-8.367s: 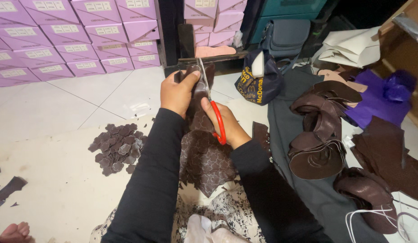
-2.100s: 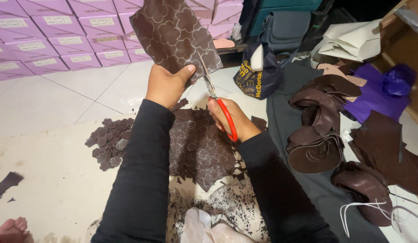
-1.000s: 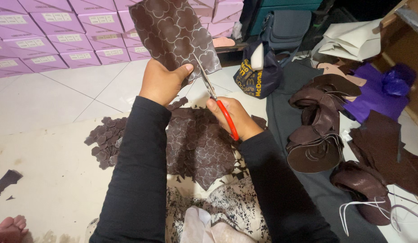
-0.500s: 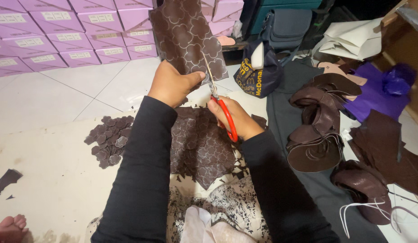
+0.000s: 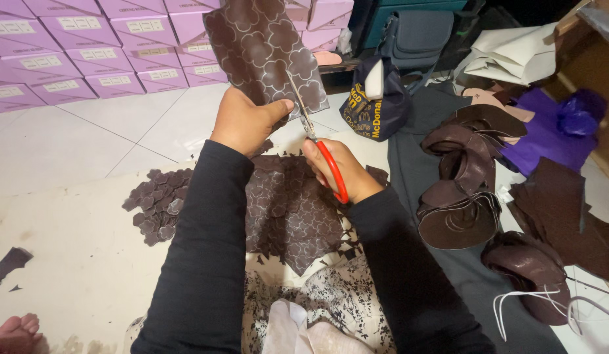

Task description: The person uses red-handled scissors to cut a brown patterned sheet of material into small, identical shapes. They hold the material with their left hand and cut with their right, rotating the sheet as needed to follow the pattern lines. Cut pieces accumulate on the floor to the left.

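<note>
The left hand (image 5: 244,121) is closed on the lower edge of a dark brown leather sheet (image 5: 265,49) marked with pale flower outlines, which is held upright and raised above the floor in front of stacked lilac boxes (image 5: 68,46). The right hand (image 5: 337,172) is clamped around the red handles of a pair of scissors (image 5: 317,147), whose blades are set into the sheet's lower right edge, just beside the left thumb. A pale floor sheet (image 5: 75,262) is spread beneath both black-sleeved arms. On it, below the hands, a larger brown piece with cut-out shapes (image 5: 288,213) is laid flat, and a heap of small cut brown flowers (image 5: 157,204) is gathered just left of the left forearm. To the right, rolled brown leather pieces (image 5: 461,190) are piled on a grey cloth (image 5: 442,275), near a purple bag (image 5: 553,131). A dark printed bag (image 5: 373,105) is seen behind the scissors. Tiny brown offcuts (image 5: 347,295) are scattered below.
</note>
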